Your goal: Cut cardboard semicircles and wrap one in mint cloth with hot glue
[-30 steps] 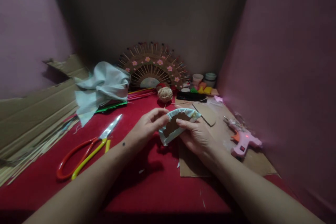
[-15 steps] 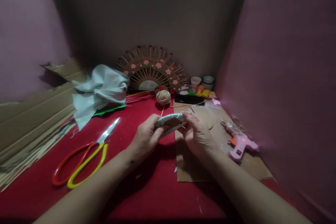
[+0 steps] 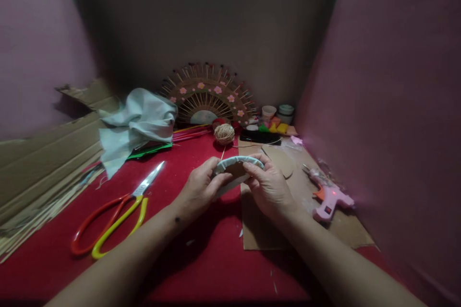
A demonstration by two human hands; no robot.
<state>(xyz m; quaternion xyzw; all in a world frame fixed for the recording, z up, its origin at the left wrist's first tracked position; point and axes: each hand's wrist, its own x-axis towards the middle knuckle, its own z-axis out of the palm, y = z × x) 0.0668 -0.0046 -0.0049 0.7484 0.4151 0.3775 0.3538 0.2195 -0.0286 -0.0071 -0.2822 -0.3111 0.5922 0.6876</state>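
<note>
The cardboard piece (image 3: pixel 236 171), wrapped at its edge in pale cloth, is held above the red table (image 3: pixel 201 249) just in front of the ball of twine (image 3: pixel 224 134), its long axis running left to right and its curved edge turned up and away from the person. The left hand (image 3: pixel 198 191) pinches its left end and the right hand (image 3: pixel 269 187) grips its right end, fingers curled over the rim. The scissors (image 3: pixel 115 213) lie well to the left of the twine, the pink glue gun (image 3: pixel 328 196) to its right.
</note>
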